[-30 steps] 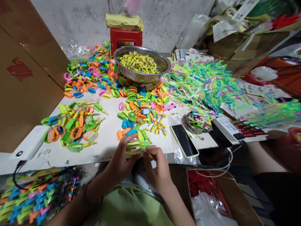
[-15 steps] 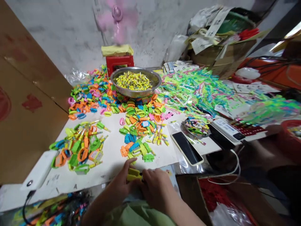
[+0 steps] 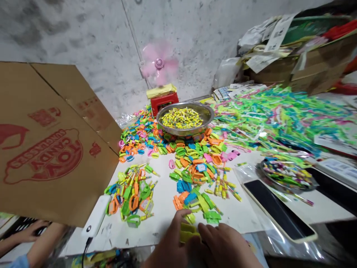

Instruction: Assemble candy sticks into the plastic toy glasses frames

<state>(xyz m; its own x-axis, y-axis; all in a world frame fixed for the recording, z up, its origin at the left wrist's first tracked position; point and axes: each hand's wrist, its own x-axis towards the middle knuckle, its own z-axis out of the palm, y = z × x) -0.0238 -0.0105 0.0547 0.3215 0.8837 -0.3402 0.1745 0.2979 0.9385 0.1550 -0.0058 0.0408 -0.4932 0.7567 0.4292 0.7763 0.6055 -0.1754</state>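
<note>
At the bottom middle, my left hand (image 3: 174,242) is closed around a yellow plastic toy watch (image 3: 187,232), thumb and index finger at its sides. My right hand (image 3: 220,242) is closed, its curled fingers against the right end of the same yellow piece. The fingers hide most of that end. Just beyond lie orange, blue and green toy watches (image 3: 192,201). To their right are thin candy tubes (image 3: 224,188) with yellow wrappers. A separate pile of toy watches with tubes attached (image 3: 132,195) is on the left.
A steel bowl (image 3: 185,130) of yellow pieces stands on the heap before a pink fan (image 3: 158,63). A phone (image 3: 279,208), a small dish (image 3: 288,175) and colourful strips (image 3: 290,115) are right. A carton (image 3: 50,141) and power bank (image 3: 96,216) are left; another person's hand (image 3: 30,230) is beyond.
The view has turned left and tilted up, so everything sits further right and lower. The carton's print and another person's hands have come into view. My hands stay on the yellow toy watch.
</note>
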